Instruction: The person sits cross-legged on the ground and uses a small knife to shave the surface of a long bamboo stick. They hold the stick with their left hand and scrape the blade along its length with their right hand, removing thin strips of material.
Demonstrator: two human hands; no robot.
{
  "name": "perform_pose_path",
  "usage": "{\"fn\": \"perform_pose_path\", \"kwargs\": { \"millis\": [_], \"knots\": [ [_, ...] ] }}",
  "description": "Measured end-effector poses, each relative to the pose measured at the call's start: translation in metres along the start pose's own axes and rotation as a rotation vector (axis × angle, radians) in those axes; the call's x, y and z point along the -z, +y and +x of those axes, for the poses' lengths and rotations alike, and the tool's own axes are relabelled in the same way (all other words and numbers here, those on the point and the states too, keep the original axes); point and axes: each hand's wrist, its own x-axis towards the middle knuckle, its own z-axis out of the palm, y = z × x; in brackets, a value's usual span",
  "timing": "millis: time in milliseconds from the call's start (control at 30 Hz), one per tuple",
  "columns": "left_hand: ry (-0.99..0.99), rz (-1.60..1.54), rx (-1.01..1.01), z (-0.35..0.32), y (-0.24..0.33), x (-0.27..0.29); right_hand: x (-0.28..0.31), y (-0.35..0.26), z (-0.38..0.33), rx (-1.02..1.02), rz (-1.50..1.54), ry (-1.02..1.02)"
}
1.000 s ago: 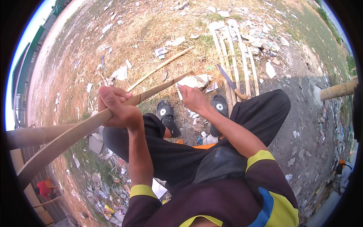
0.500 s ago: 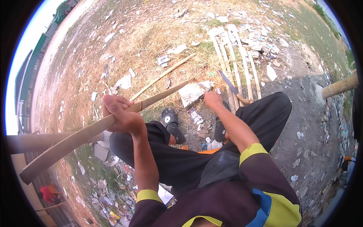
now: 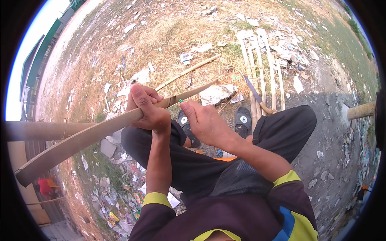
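Note:
My left hand [image 3: 146,106] is closed around a long, flat bamboo slat [image 3: 96,128]. The slat slants from the lower left, where it looks wide, up to a narrow far end above the ground. My right hand [image 3: 205,122] is closed, thumb on top, right beside the slat and just right of my left hand. A small bright green tip [image 3: 181,100] shows at its thumb; the rest of that object is hidden in the fist. On the ground beyond lies a crumpled whitish sheet [image 3: 217,94]. A knife [image 3: 253,89] with a wooden handle rests against several pale bamboo strips [image 3: 260,60].
Another thin bamboo strip [image 3: 189,71] lies on the dry grass ahead. A thick bamboo pole [image 3: 44,131] runs in from the left, and a second pole [image 3: 362,111] juts in at the right. Paper scraps litter the ground around my dark shoes [image 3: 243,120].
My right hand has come from beside the whitish sheet back and left to the slat, and a green tip now shows at its thumb. My left hand still grips the slat, slightly farther right.

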Motion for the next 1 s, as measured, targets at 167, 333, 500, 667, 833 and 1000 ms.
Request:
{"fn": "perform_pose_path", "kwargs": {
  "millis": [167, 333, 500, 667, 833, 1000],
  "knots": [
    [-0.108, -0.085, -0.045, -0.003, -0.004, 0.006, 0.000, 0.014, -0.006, 0.045, -0.091, 0.041],
    [-0.212, -0.234, -0.106, -0.002, -0.009, 0.008, -0.003, 0.007, -0.014, 0.079, -0.179, 0.073],
    [-0.190, -0.233, -0.076, 0.000, -0.011, 0.009, -0.008, 0.012, -0.013, 0.046, -0.267, 0.093],
    [-0.225, -0.216, -0.123, 0.001, -0.011, 0.010, -0.010, 0.094, -0.018, -0.013, -0.420, 0.181],
    [-0.210, -0.106, -0.055, -0.008, -0.003, 0.001, -0.005, 0.033, -0.019, 0.035, -0.198, 0.114],
    [-0.224, -0.245, -0.118, -0.001, -0.006, -0.002, 0.000, 0.081, -0.014, 0.018, -0.283, 0.130]
  ]
}}
